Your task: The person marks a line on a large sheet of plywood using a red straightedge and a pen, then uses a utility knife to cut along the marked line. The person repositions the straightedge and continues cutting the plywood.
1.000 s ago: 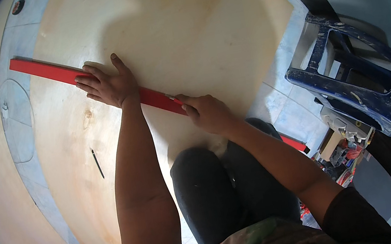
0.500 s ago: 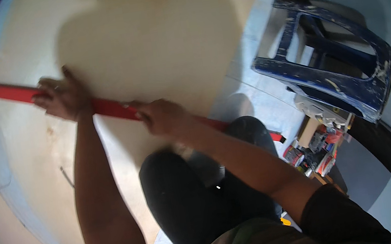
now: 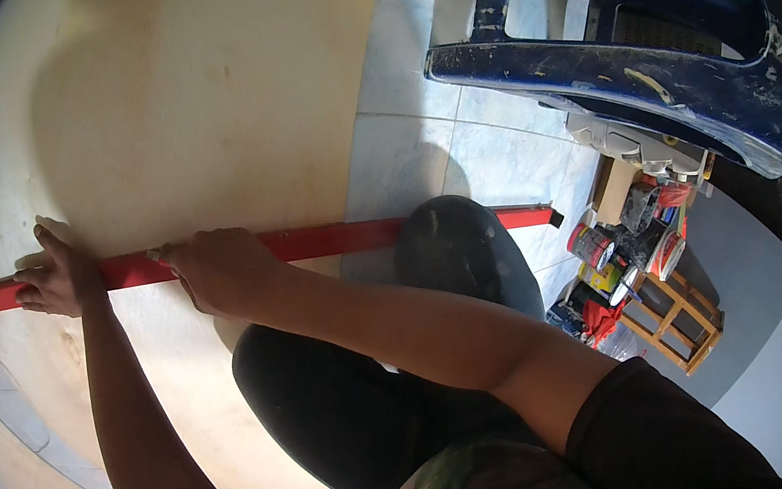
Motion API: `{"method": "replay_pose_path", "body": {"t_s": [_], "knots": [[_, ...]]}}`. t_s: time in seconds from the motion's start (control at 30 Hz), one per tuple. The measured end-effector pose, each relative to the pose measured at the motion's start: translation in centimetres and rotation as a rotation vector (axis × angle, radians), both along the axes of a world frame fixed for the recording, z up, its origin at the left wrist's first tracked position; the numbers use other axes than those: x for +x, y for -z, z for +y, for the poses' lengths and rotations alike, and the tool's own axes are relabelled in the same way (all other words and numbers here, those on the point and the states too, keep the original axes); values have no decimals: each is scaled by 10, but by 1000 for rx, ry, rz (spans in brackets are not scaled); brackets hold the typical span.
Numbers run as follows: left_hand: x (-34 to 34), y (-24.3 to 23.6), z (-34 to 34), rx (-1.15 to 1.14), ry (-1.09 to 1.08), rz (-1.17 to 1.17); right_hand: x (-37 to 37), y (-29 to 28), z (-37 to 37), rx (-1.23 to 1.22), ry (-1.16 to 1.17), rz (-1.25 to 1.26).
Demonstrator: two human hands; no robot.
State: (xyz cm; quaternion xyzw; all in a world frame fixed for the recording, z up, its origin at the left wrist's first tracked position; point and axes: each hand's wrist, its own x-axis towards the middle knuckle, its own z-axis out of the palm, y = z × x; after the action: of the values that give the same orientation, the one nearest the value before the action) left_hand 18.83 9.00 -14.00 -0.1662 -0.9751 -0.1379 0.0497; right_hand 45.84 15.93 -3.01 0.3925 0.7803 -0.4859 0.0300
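Note:
A long, straight red bar with a black end cap lies across a pale plywood sheet, its right end reaching past the sheet over the tiles. My left hand presses down on the bar near its left end, fingers spread. Further right, my right hand rests against the bar with its fingers curled together. Its fingertips meet at the bar's upper edge; whatever they may pinch is too small or hidden to name. My right knee covers part of the bar.
A paint-spattered dark blue plastic stool stands at the upper right on light blue floor tiles. Beyond my right elbow are cans, assorted clutter and a small wooden frame near a grey wall.
The view has turned and shifted, so the bar now lies nearly level across it. My right hand is closer to my left hand along the bar.

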Motion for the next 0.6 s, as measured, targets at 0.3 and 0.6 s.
{"method": "replay_pose_path", "body": {"t_s": [0.3, 0.6], "knots": [[2, -4, 2, 5, -51, -23, 8, -6, 8, -74, -95, -18], [1, -2, 3, -14, -53, -5, 69, -20, 24, -175, -86, -99]]}}
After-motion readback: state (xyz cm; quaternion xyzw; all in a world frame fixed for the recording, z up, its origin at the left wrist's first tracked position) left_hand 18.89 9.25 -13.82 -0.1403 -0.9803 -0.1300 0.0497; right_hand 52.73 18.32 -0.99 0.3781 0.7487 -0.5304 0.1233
